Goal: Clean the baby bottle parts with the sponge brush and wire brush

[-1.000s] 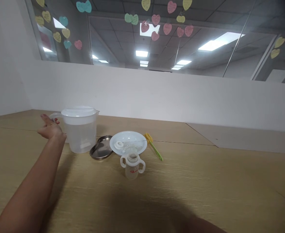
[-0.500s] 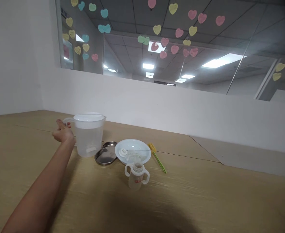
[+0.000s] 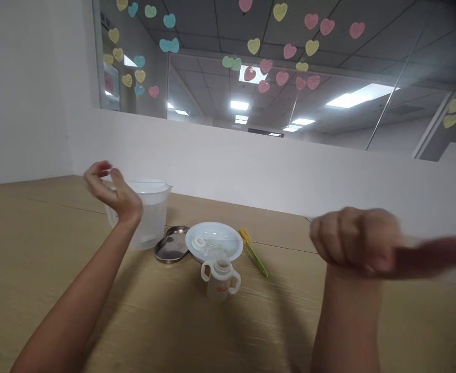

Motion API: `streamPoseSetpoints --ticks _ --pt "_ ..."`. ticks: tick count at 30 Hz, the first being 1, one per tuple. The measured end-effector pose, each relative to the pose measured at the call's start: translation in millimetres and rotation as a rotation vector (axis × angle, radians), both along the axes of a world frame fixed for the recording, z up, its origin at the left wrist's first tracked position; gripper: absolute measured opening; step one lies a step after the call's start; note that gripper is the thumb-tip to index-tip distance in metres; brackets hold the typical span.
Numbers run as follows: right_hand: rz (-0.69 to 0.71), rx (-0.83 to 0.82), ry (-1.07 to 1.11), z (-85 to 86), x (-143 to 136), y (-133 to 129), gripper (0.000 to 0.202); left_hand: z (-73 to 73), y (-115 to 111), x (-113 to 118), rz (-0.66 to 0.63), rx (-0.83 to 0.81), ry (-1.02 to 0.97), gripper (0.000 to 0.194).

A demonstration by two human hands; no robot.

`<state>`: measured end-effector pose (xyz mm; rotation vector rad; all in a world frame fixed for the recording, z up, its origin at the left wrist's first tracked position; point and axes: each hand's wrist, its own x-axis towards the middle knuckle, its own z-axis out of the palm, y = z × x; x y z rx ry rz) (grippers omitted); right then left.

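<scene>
My left hand is raised in front of a translucent white plastic pitcher, its thumb apart from the bent fingers and nothing between them. It hides part of the pitcher's lid and handle. On the right, my right hand hangs above the table, blurred, with fingers curled and thumb stretched out sideways; I see nothing in it. Between the hands stands an uncapped baby bottle with two white handles. Just behind it, a white bowl contains a white ring-shaped part and clear pieces hard to make out.
A kidney-shaped metal tray lies between pitcher and bowl. Right of the bowl is a bottle brush with a yellow head and green handle. Behind the wooden table rises a white wall below a window with heart-shaped notes.
My left hand has moved up and right from the pitcher's handle, its fingers now raised. My right hand has come into view on the right. The view has shifted slightly.
</scene>
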<state>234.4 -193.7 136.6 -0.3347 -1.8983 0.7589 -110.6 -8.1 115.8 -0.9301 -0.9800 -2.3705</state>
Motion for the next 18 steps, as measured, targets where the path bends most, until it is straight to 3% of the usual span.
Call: streamPoseSetpoints --ticks 1,3,5,8,10,11,14,18 --pt "0.110 0.089 0.100 1.9 -4.2 9.4 0.053 1.8 -8.3 12.6 -0.070 0.017 0.098 0.015" --pt "0.070 -0.006 0.118 -1.3 -8.6 29.6 0.039 -0.2 -21.8 36.7 -0.225 -0.089 0.395 0.017" --pt "-0.089 -0.218 0.087 -11.0 -7.4 50.3 0.034 -9.2 -29.3 58.4 -0.356 -0.275 0.765 0.018" --pt "-0.440 -0.449 -0.107 -28.7 0.6 79.2 0.036 -32.7 -28.2 84.5 -0.536 -0.575 1.266 0.023" --pt "-0.705 -0.557 -0.421 -40.5 6.3 96.5 0.036 -51.6 -22.1 96.8 -0.506 -0.693 1.466 0.025" --pt "-0.769 -0.612 -0.531 -47.0 8.6 104.6 0.034 -60.6 -18.5 101.4 -0.477 -0.734 1.533 0.026" --pt "-0.907 -0.776 -0.789 -71.9 11.9 127.1 0.023 -81.4 -9.1 110.3 -0.421 -0.831 1.662 0.024" --pt "-0.975 -0.915 -1.039 -111.8 7.0 148.9 0.022 -89.2 -2.4 120.5 -0.391 -0.868 1.705 0.018"
